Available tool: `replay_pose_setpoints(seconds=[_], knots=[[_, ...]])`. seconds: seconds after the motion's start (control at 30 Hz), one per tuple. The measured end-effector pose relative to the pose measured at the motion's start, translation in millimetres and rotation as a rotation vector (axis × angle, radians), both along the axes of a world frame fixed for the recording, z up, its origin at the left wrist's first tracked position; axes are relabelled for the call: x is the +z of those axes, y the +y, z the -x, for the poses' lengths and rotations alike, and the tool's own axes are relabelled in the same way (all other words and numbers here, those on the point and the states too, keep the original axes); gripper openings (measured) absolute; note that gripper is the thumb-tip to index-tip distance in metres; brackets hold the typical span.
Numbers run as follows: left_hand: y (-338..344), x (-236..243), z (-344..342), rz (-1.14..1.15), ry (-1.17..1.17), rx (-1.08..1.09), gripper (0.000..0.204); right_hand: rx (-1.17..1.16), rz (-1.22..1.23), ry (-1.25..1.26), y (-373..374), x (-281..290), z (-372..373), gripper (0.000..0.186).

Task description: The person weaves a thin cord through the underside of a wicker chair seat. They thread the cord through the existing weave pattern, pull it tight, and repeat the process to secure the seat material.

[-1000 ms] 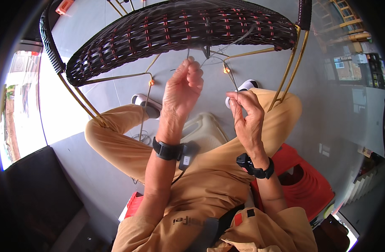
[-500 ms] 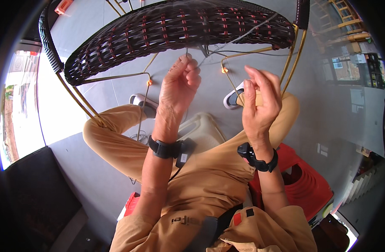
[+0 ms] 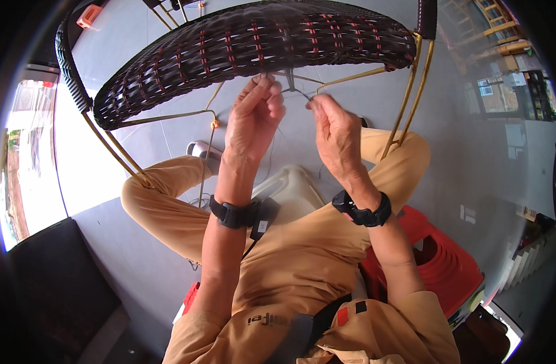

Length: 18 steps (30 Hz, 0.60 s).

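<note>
Dark strand (image 3: 300, 93), pinched in the fingers of the right hand (image 3: 340, 133), is best drawn gently beneath the wicker panel (image 3: 254, 39), the left hand (image 3: 251, 115) pinching narrowly, its hold unclear.

Far side blocked: woven seat (image 3: 260, 45) spans the width just beyond both hands. Gap between left hand (image 3: 252, 115) and right hand (image 3: 340, 134) passable from the near side; at its far end a dark strand (image 3: 300, 93) intrudes, reaching the right fingertips. Lateral limits: gold legs at left (image 3: 116, 150) and gold legs at right (image 3: 402, 97), room inside each. Near side: thighs flank the opening, pale stool (image 3: 290, 182) low between them.
</note>
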<state>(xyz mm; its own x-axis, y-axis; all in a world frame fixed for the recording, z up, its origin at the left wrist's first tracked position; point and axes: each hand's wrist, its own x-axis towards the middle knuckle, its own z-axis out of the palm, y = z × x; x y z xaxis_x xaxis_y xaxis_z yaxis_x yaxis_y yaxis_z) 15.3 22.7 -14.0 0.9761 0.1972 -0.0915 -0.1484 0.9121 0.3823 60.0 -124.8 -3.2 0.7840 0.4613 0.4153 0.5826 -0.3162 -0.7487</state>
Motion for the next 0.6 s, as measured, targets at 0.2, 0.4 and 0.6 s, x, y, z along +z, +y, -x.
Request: replay_pose_setpoints(seconds=[0.2,0.4,0.6], knots=[[-9.4,-0.8,-8.7,-0.114,0.052,0.058,0.01,0.038,0.083,0.351,-5.7,-9.7,28.8,0.016],[-21.8,5.2,-3.9,-0.217,0.113,0.221,0.012,0.029,0.075,0.298,-11.6,-19.7,30.2,0.013],[-27.1,11.7,-4.5,-0.38,0.158,0.298,0.014,0.017,0.211,0.33,-30.1,-41.1,42.8,0.016]])
